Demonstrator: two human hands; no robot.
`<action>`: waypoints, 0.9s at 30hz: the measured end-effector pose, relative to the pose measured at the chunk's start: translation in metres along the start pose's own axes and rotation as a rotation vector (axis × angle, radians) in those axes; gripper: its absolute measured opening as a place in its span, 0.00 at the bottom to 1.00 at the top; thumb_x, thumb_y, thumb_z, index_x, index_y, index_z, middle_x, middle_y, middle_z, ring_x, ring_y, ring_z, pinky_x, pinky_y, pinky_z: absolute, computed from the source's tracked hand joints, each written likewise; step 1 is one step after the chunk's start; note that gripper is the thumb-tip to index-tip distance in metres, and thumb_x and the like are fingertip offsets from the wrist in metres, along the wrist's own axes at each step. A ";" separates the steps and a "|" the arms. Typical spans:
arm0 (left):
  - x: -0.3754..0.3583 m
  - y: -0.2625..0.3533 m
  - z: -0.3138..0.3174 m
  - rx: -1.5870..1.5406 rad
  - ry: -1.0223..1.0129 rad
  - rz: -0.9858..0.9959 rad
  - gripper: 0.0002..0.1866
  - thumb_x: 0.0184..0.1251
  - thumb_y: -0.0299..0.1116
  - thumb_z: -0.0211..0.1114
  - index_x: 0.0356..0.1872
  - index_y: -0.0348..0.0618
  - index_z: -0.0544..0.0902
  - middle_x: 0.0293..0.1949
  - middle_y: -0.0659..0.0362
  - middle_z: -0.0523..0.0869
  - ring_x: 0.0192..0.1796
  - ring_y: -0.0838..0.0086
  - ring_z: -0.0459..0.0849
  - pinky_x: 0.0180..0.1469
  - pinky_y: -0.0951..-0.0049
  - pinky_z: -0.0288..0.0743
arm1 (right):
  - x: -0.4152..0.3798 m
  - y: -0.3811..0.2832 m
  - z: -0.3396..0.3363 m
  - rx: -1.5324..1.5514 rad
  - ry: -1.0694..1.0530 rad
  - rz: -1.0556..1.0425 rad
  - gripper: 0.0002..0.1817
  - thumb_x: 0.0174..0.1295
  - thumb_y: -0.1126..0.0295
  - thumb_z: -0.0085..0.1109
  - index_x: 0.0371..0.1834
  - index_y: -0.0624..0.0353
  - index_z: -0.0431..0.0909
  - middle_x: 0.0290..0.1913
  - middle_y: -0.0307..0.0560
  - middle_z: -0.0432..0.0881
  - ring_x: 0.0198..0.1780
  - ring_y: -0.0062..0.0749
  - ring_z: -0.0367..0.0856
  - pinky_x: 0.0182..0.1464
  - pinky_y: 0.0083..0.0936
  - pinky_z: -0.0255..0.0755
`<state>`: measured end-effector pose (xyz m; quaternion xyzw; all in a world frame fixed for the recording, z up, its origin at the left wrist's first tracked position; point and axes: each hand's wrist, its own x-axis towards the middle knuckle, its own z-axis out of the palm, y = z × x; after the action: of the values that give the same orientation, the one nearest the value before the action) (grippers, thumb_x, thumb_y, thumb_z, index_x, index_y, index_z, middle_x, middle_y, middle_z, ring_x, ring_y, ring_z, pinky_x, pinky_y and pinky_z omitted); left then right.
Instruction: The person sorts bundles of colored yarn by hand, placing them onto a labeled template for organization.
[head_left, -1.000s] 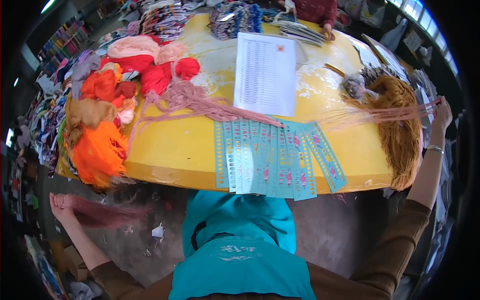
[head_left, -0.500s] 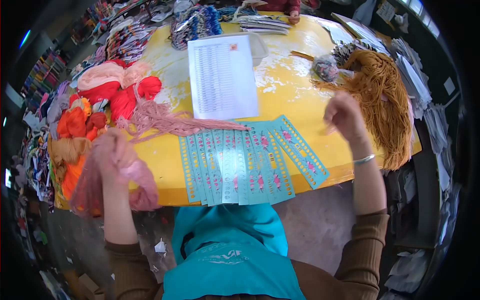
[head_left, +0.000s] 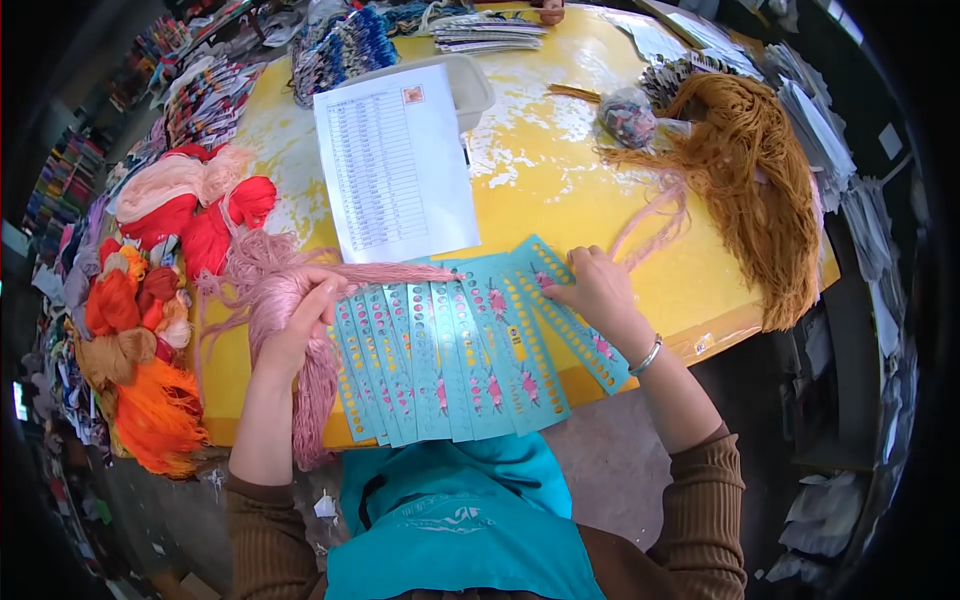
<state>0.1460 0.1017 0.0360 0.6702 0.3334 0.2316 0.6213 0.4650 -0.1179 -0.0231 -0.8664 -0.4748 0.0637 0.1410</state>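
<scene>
My left hand (head_left: 312, 312) is closed on the pink yarn (head_left: 280, 310), which hangs over the table's front edge. More pink strands run right across the tops of several overlapping teal punched cards (head_left: 440, 360) with flower prints. At the right end of the row, my right hand (head_left: 598, 290) rests at the top of a slanted teal card (head_left: 570, 320), fingers bent and thumb pointing left. Whether it grips the card is hard to make out. A loose pink strand (head_left: 655, 225) lies just beyond it.
A printed sheet (head_left: 390, 165) lies behind the cards on the yellow table (head_left: 540, 150). Red yarn (head_left: 205, 230) and orange yarn (head_left: 155, 410) are piled left, brown yarn (head_left: 755, 180) right. Another person's hand (head_left: 551, 12) shows at the far edge.
The view has shifted, moving the table items left. My left hand has brought the pink yarn toward the cards. My right hand has come down to the slanted card, and a pink strand now lies behind it.
</scene>
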 end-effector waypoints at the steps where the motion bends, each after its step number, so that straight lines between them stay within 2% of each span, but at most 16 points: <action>1: 0.001 0.001 0.000 0.002 0.003 -0.003 0.11 0.71 0.39 0.61 0.41 0.41 0.81 0.22 0.68 0.73 0.22 0.89 0.65 0.23 0.87 0.57 | 0.000 -0.002 0.002 -0.004 -0.007 0.027 0.27 0.48 0.49 0.72 0.37 0.64 0.79 0.38 0.56 0.81 0.40 0.49 0.83 0.41 0.39 0.76; 7: 0.004 0.003 0.002 0.000 0.001 -0.031 0.11 0.71 0.38 0.61 0.41 0.41 0.80 0.22 0.68 0.72 0.22 0.88 0.65 0.23 0.87 0.57 | -0.008 -0.011 0.002 -0.055 0.007 0.126 0.26 0.50 0.49 0.71 0.34 0.64 0.78 0.37 0.56 0.81 0.39 0.50 0.83 0.40 0.40 0.76; 10: 0.006 0.004 0.001 -0.032 -0.028 -0.036 0.12 0.70 0.37 0.61 0.46 0.40 0.80 0.22 0.68 0.72 0.21 0.88 0.65 0.22 0.87 0.56 | -0.010 -0.013 0.004 -0.047 0.032 0.149 0.26 0.50 0.49 0.71 0.34 0.64 0.78 0.35 0.56 0.82 0.39 0.50 0.83 0.40 0.40 0.76; 12: 0.006 0.012 0.005 -0.123 -0.113 -0.005 0.15 0.69 0.33 0.60 0.54 0.38 0.78 0.22 0.66 0.73 0.20 0.88 0.64 0.20 0.87 0.56 | -0.011 -0.017 0.006 -0.039 0.031 0.166 0.26 0.50 0.49 0.71 0.33 0.64 0.78 0.35 0.55 0.82 0.39 0.50 0.83 0.40 0.41 0.76; 14: 0.010 0.011 0.007 -0.198 -0.174 0.039 0.18 0.68 0.32 0.60 0.57 0.38 0.76 0.22 0.66 0.73 0.19 0.88 0.65 0.19 0.87 0.56 | -0.011 -0.020 0.008 0.003 0.030 0.117 0.21 0.52 0.55 0.72 0.31 0.63 0.77 0.30 0.52 0.81 0.34 0.40 0.82 0.37 0.32 0.74; 15: 0.012 0.011 0.009 -0.272 -0.234 0.082 0.20 0.68 0.30 0.60 0.60 0.37 0.74 0.22 0.65 0.74 0.19 0.88 0.65 0.18 0.87 0.56 | -0.010 -0.020 0.008 0.002 0.031 0.117 0.21 0.52 0.55 0.72 0.31 0.63 0.77 0.30 0.52 0.81 0.34 0.40 0.82 0.37 0.32 0.74; 16: 0.013 0.013 0.011 -0.274 -0.234 0.083 0.20 0.68 0.30 0.60 0.60 0.37 0.74 0.22 0.65 0.74 0.19 0.88 0.65 0.18 0.87 0.56 | -0.007 -0.020 0.007 0.242 -0.025 0.130 0.18 0.55 0.59 0.70 0.33 0.64 0.78 0.32 0.51 0.82 0.35 0.38 0.82 0.38 0.30 0.75; 17: 0.012 0.016 0.013 -0.276 -0.277 0.074 0.20 0.67 0.29 0.60 0.60 0.37 0.75 0.23 0.65 0.75 0.20 0.88 0.66 0.20 0.88 0.58 | -0.004 -0.020 0.006 0.483 -0.083 0.142 0.15 0.57 0.63 0.68 0.35 0.65 0.79 0.33 0.50 0.84 0.35 0.35 0.83 0.40 0.27 0.75; 18: 0.012 0.019 0.015 -0.277 -0.315 0.064 0.20 0.67 0.29 0.60 0.59 0.37 0.75 0.24 0.65 0.76 0.21 0.88 0.68 0.21 0.88 0.60 | 0.000 -0.019 0.007 0.482 -0.087 0.136 0.15 0.57 0.63 0.68 0.35 0.65 0.79 0.33 0.50 0.84 0.35 0.35 0.83 0.40 0.27 0.75; 19: 0.012 0.023 0.020 -0.278 -0.308 0.064 0.20 0.67 0.29 0.60 0.59 0.37 0.75 0.24 0.65 0.76 0.21 0.88 0.68 0.21 0.88 0.60 | 0.003 -0.017 0.007 0.722 -0.093 0.066 0.11 0.59 0.68 0.65 0.36 0.66 0.79 0.33 0.46 0.83 0.36 0.28 0.81 0.40 0.23 0.74; 20: 0.012 0.026 0.028 -0.148 -0.303 0.034 0.19 0.67 0.28 0.60 0.58 0.36 0.76 0.25 0.65 0.76 0.24 0.86 0.70 0.26 0.87 0.64 | 0.006 -0.017 0.008 0.963 -0.100 -0.005 0.08 0.61 0.72 0.63 0.37 0.67 0.79 0.33 0.42 0.83 0.36 0.21 0.79 0.41 0.20 0.74; 21: 0.012 0.028 0.036 -0.019 -0.297 0.005 0.18 0.67 0.28 0.60 0.57 0.35 0.77 0.26 0.64 0.77 0.27 0.84 0.72 0.30 0.86 0.68 | 0.007 -0.023 -0.001 1.019 -0.173 -0.053 0.06 0.63 0.75 0.61 0.38 0.68 0.79 0.33 0.37 0.81 0.39 0.15 0.76 0.42 0.18 0.73; 22: 0.014 0.025 0.046 -0.089 -0.345 0.058 0.16 0.67 0.29 0.61 0.55 0.37 0.79 0.34 0.61 0.79 0.34 0.79 0.75 0.41 0.80 0.72 | 0.007 -0.031 -0.007 1.019 -0.175 -0.056 0.06 0.63 0.75 0.61 0.38 0.68 0.79 0.33 0.37 0.81 0.39 0.15 0.76 0.42 0.18 0.73; 24: 0.028 0.013 0.054 0.405 -0.396 0.317 0.17 0.66 0.30 0.62 0.55 0.40 0.80 0.44 0.57 0.80 0.39 0.76 0.78 0.48 0.74 0.73 | 0.008 -0.047 -0.013 1.124 -0.361 -0.089 0.06 0.63 0.76 0.61 0.38 0.68 0.80 0.34 0.38 0.81 0.38 0.16 0.77 0.43 0.19 0.73; 25: 0.030 0.014 0.062 0.466 -0.421 0.345 0.18 0.64 0.31 0.64 0.56 0.43 0.80 0.52 0.56 0.78 0.44 0.72 0.81 0.50 0.71 0.75 | 0.010 -0.050 -0.011 1.120 -0.410 -0.177 0.05 0.63 0.77 0.60 0.38 0.68 0.80 0.34 0.39 0.81 0.39 0.16 0.77 0.45 0.18 0.74; 27: 0.031 0.011 0.082 0.508 -0.403 0.369 0.19 0.64 0.32 0.65 0.57 0.43 0.80 0.52 0.56 0.78 0.45 0.70 0.81 0.50 0.70 0.75 | 0.011 -0.059 -0.008 1.100 -0.444 -0.217 0.05 0.62 0.76 0.61 0.38 0.68 0.80 0.34 0.39 0.81 0.38 0.16 0.77 0.43 0.18 0.74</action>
<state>0.2282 0.0687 0.0335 0.8841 0.1247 0.1129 0.4360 0.4253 -0.0796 0.0025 -0.5788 -0.4760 0.4647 0.4717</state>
